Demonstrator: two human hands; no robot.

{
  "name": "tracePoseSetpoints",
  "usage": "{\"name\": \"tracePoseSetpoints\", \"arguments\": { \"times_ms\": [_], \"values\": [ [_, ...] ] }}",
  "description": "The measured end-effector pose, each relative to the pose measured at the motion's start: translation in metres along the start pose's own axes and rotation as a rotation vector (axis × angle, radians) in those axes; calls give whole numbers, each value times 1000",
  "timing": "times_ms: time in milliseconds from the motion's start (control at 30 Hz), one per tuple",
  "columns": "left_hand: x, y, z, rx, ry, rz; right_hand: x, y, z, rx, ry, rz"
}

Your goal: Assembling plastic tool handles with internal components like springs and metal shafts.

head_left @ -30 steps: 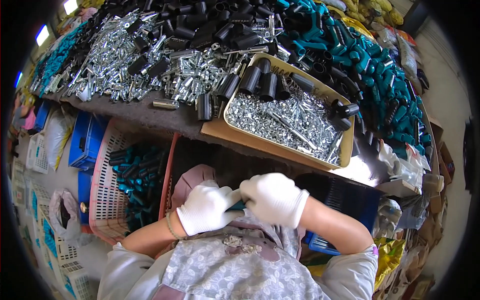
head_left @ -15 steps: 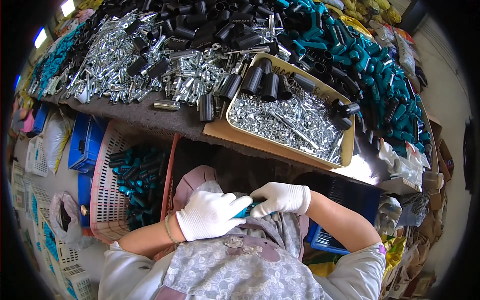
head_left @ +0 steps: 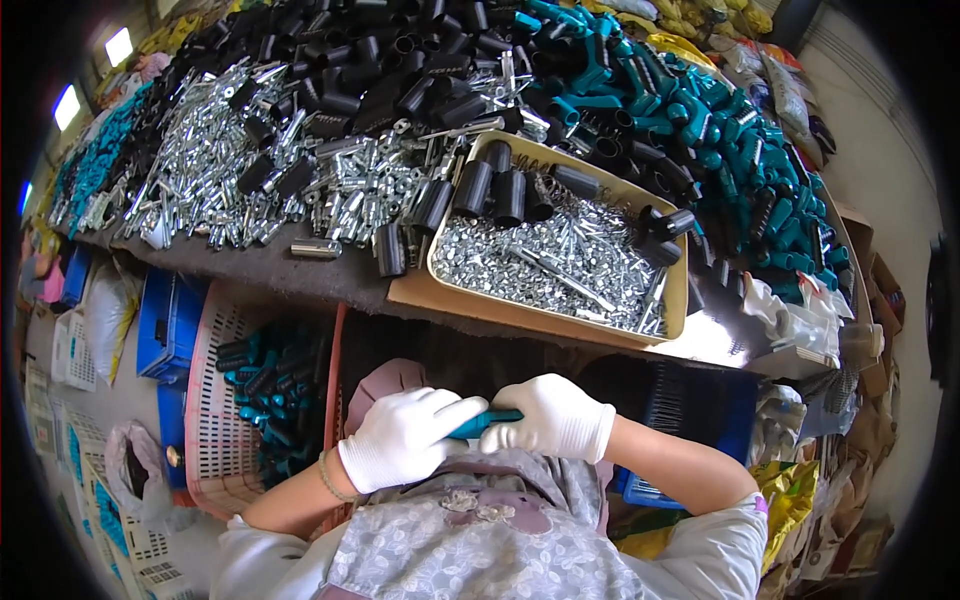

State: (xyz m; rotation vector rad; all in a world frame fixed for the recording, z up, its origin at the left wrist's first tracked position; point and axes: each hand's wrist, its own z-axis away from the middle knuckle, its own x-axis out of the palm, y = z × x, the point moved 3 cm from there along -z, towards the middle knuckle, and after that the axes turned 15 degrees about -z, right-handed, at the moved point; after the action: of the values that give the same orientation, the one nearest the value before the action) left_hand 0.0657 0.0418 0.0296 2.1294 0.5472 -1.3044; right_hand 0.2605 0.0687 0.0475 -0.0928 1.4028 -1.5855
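In front of my apron, both white-gloved hands grip a teal plastic tool handle. My left hand [head_left: 400, 438] closes round its left end, thumb and forefinger pointing right. From the other side my right hand [head_left: 550, 420] wraps the right end, fingers curled. A short stretch of the teal handle [head_left: 467, 428] shows between the gloves; the rest is hidden. Beyond them, on the bench, sits a cream tray [head_left: 550, 311] of small metal parts, springs and several black tubes.
Black tubes [head_left: 385, 92], metal pieces [head_left: 215, 160] and teal handles [head_left: 740, 150] are heaped across the bench. On the left stands a pink basket [head_left: 208, 400] holding teal-and-black handles, beside a blue crate [head_left: 165, 315]. A blue bin [head_left: 735, 412] stands right of my right arm.
The view has shifted a little, so the bench sits lower and further left. My hands have turned slightly, and more of the teal handle shows between them. Both still grip it.
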Motion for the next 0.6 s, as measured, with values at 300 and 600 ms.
{"name": "tracePoseSetpoints", "arguments": {
  "times_ms": [300,600],
  "values": [
    [0,8,-6,-196,-82,270,-127,55,-2,-54,883,359],
    [13,10,-9,-169,-50,262,-127,57,6,-138,940,262]
  ]
}}
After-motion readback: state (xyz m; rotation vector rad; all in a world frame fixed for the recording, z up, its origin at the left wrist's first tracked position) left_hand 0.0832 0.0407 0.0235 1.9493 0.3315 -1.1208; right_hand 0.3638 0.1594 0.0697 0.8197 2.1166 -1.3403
